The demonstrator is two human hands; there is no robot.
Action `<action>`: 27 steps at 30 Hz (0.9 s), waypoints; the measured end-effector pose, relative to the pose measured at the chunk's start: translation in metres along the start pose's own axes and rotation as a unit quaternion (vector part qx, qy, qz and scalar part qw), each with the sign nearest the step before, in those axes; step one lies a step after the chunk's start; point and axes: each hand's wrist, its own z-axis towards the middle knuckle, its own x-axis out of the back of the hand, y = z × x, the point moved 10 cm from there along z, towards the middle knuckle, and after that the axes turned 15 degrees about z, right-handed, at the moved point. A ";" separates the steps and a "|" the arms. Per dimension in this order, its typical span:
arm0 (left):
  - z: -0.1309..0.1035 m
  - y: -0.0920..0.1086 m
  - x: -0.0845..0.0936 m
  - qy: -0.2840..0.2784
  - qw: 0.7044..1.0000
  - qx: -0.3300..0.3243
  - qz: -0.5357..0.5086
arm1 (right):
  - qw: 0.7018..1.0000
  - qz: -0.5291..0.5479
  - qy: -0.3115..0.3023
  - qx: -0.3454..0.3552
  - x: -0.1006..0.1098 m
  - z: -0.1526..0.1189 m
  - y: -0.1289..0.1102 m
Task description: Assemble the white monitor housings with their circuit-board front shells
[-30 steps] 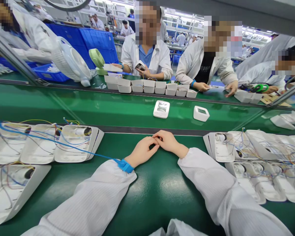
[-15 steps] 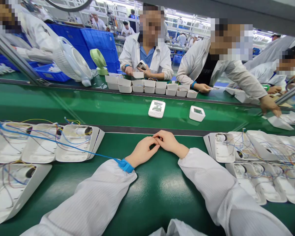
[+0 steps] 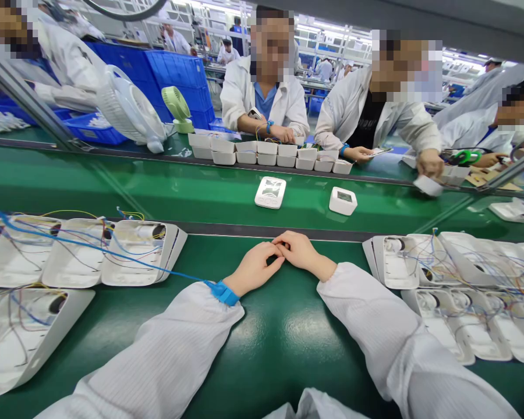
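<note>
My left hand (image 3: pixel 255 269) rests on the green table with its fingers loosely bent and the thumb apart from them. A blue wrist strap (image 3: pixel 225 293) with a blue cord is around that wrist. My right hand (image 3: pixel 303 251) lies beside it, fingers loosely bent, its fingertips touching those of the left. Nothing shows in either hand. Left of them stand white plastic housings (image 3: pixel 135 276) with wires and cylindrical parts inside. Similar wired housings (image 3: pixel 393 273) stand in two rows at the right.
Beyond a dark rail, a green conveyor belt (image 3: pixel 179 198) carries a white device with a display (image 3: pixel 270 192) and a smaller one (image 3: pixel 343 201). Across it are co-workers, a row of white housings (image 3: pixel 266 160), a white fan (image 3: pixel 126 110) and a green fan (image 3: pixel 177 109).
Both devices on the belt have shifted slightly left. A co-worker at right has moved a hand left, now holding a white part. The middle co-worker's hands have changed position. My hands stay put.
</note>
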 end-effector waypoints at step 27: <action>0.000 0.001 -0.001 -0.004 1.000 -0.002 0.008 | 1.000 0.001 -0.004 -0.006 -0.001 0.000 -0.001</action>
